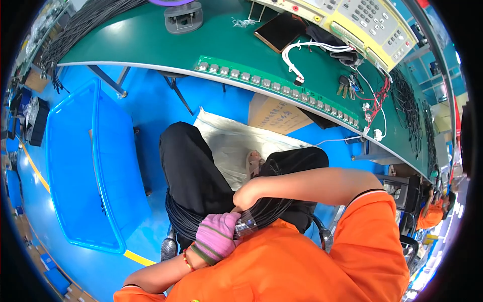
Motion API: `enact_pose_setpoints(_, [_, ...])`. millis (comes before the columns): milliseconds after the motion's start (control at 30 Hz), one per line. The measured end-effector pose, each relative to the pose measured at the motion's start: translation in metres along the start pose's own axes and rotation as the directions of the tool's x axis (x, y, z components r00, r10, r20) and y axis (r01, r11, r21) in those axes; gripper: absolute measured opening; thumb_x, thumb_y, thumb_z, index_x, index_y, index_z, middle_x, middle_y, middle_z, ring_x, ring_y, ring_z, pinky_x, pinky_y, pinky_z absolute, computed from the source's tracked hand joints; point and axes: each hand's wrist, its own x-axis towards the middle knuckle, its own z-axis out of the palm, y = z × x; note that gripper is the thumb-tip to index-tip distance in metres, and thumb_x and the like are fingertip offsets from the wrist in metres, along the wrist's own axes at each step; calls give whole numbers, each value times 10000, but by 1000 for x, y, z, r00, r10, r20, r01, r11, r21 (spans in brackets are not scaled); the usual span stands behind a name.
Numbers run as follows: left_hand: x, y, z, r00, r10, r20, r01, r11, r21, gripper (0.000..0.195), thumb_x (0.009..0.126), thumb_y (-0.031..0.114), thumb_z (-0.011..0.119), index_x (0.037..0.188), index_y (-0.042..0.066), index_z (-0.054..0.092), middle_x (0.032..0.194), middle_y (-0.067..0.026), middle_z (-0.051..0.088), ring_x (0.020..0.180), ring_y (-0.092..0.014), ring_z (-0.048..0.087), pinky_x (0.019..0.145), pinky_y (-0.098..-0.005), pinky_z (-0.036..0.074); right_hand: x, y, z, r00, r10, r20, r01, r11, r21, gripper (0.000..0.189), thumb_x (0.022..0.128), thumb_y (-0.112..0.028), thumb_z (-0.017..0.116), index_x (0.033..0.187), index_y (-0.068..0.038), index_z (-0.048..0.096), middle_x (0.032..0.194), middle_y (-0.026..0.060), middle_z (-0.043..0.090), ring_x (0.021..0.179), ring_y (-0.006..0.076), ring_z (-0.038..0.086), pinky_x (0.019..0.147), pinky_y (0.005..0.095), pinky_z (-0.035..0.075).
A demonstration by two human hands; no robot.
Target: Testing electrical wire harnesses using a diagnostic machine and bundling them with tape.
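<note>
Across my lap lies a bundle of thin black cables, bent round in a loop. My left hand, in a pink striped knit glove, is closed around the bundle close to my belly. Beside the glove, a clear plastic wrap goes around the cables. My right hand is bare and bent sharply at the wrist. Its fingers point down to the bundle, right against the glove and the wrap. The fingertips are mostly hidden, so their grip does not show.
A blue plastic tub stands at my left. Ahead, a green-topped workbench carries a circuit board with a row of connectors, a yellow tester, keys and more black cables. A person in orange sits far right.
</note>
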Motion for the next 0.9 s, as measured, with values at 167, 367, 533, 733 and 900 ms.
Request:
enact_pose_setpoints(167, [-3, -7, -1, 998, 12, -65, -15, 998, -54, 577, 640, 265, 799, 1075, 44, 492, 944, -150, 566, 751, -342, 601, 649, -425, 494, -2, 3, 25, 884, 468, 20, -380, 692, 614, 301, 792, -176, 596, 1019, -11, 705, 1026, 163, 678, 943, 265, 617, 803, 382, 466])
enact_pose_setpoints(367, [-8, -10, 4, 991, -72, -116, 61, 993, -96, 608, 592, 188, 804, 1104, 77, 495, 1014, -125, 524, 780, -312, 594, 674, -404, 491, 15, -2, 35, 725, 686, 59, -281, 217, 935, 401, 679, -203, 766, 1027, -14, 706, 1024, 124, 681, 958, 247, 606, 801, 364, 466])
enact_pose_setpoints(533, [-19, -32, -15, 980, -83, -178, 45, 977, -208, 642, 593, 273, 837, 1073, 46, 477, 1003, -151, 556, 818, -349, 604, 681, -411, 511, 0, -11, 37, 742, 658, -132, 98, 88, 991, 448, 668, -199, 819, 1053, -8, 692, 1090, 131, 657, 1041, 253, 581, 882, 350, 435])
enact_pose_setpoints(733, [-20, -82, -37, 975, 65, 212, -95, 986, 137, 625, 579, 322, 780, 1092, 56, 541, 987, -125, 616, 931, -291, 596, 898, -405, 437, -6, -27, 25, 652, 735, -187, 268, 7, 963, 412, 717, -177, 806, 1088, -39, 692, 1120, 126, 650, 1088, 216, 553, 935, 305, 406])
enact_pose_setpoints(900, [-1, -69, -39, 973, -7, 230, -25, 990, 136, 537, 630, 349, 746, 1028, 24, 590, 882, -139, 646, 778, -348, 619, 738, -390, 498, -31, -22, -9, 548, 787, -284, 483, -20, 875, 344, 702, -54, 769, 1034, -18, 683, 964, 102, 671, 968, 191, 589, 885, 297, 424])
